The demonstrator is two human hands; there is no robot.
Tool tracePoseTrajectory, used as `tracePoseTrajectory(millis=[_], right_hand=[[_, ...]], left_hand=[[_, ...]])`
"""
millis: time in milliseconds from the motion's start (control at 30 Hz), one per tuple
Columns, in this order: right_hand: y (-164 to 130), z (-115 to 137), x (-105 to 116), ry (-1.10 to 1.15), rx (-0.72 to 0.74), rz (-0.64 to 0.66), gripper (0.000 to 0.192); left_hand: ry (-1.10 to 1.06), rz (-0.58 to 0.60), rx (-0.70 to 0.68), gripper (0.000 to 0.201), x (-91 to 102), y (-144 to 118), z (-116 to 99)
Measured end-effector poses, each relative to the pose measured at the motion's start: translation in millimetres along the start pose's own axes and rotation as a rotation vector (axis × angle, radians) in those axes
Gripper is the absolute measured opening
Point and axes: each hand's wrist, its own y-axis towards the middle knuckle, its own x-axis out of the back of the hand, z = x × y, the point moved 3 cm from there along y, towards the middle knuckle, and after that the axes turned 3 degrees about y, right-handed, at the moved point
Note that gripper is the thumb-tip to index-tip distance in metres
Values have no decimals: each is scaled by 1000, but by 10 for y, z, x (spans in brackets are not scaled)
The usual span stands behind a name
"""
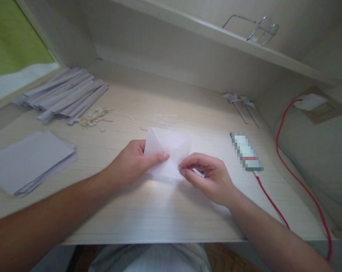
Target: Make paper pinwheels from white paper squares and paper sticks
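A small sheet of white paper [176, 145] with diagonal creases is held up above the middle of the desk. My left hand [136, 160] grips its left side, the thumb lying flat across the front and the fingers hidden behind. At the lower right corner, my right hand [209, 173] has thumb and forefinger pinched together at the paper's edge. Whether anything else sits between those two fingertips is too small to see. Thin paper slivers [167, 122] lie on the desk just beyond the sheet.
To the left are a stack of white paper [31, 158], a pile of rolled paper sticks [65, 92] and some scraps [95, 117]. On the right lie a phone [246, 151] with a red cable [273, 202] and two paper pinwheels [240, 104]. Glasses [258, 30] rest on the shelf.
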Motion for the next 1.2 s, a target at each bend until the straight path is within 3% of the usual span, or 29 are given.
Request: tracePoseTrajectory(millis=[567,933,1000,1100,1200], right_hand=[[-1,-22,1,87,-74,-7,7],[4,-14,18,39,-48,-17,10],[13,-15,51,98,-34,-86,17],[22,-48,103,248,-56,-216,44],[27,-78,90,277,-112,-160,39]], left_hand=[[-5,-12,-11,27,-9,6,-12],[32,-38,-8,26,-6,-6,-24],[24,-9,0,26,-12,-4,-2],[89,110,18,25,-55,-14,48],[182,173,21,23,-86,-29,77]])
